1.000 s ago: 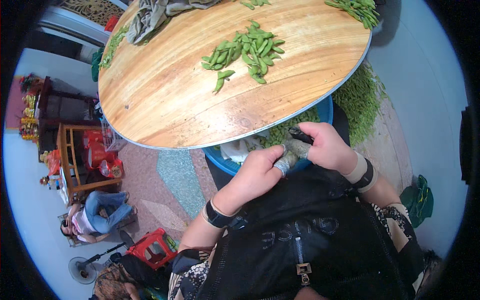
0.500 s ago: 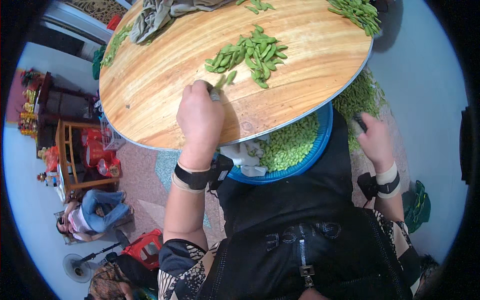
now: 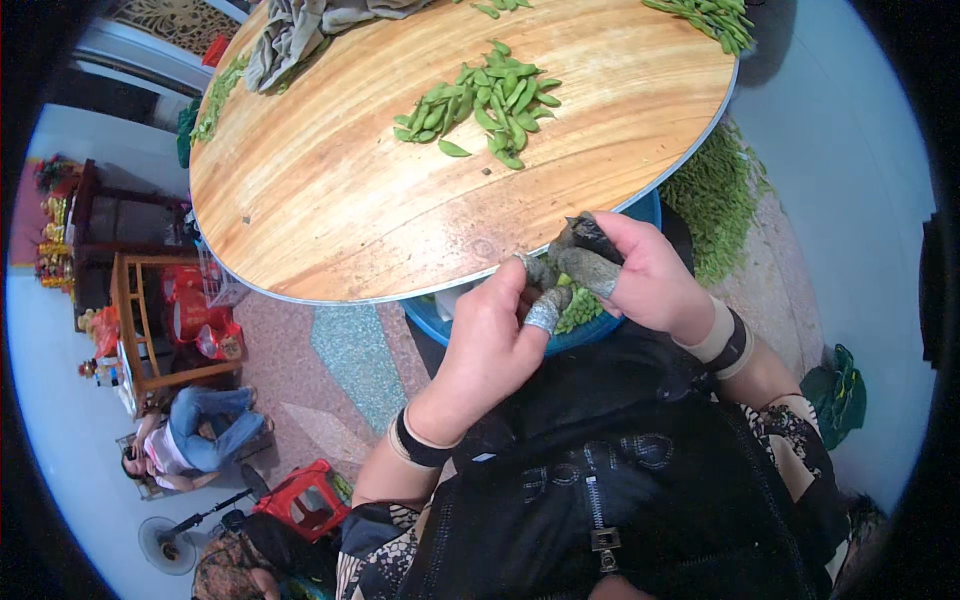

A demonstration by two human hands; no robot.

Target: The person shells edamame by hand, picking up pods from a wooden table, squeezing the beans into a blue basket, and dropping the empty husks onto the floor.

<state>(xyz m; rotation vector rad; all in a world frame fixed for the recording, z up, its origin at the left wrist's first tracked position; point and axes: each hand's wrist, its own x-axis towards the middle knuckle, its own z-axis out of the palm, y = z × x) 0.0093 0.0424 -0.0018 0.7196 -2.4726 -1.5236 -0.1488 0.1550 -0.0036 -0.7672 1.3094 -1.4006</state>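
Note:
My left hand and my right hand meet over the blue basin, just off the near table edge. Grey, dirty wrappings cover several fingertips on both. Their fingers are pinched closed together around a green edamame pod, mostly hidden by the thumbs and fingertips. Shelled green beans show in the basin below my hands. A pile of edamame pods lies on the round wooden table ahead, with a single pod at its near side.
More pods lie at the table's far right, beside a grey cloth at far left. A green heap covers floor on the right. At left are a wooden chair, a reclining person and a red stool.
My left hand has drawn back from the pods on the table toward me. My right hand has come in from the right side, and the two now meet above the basin.

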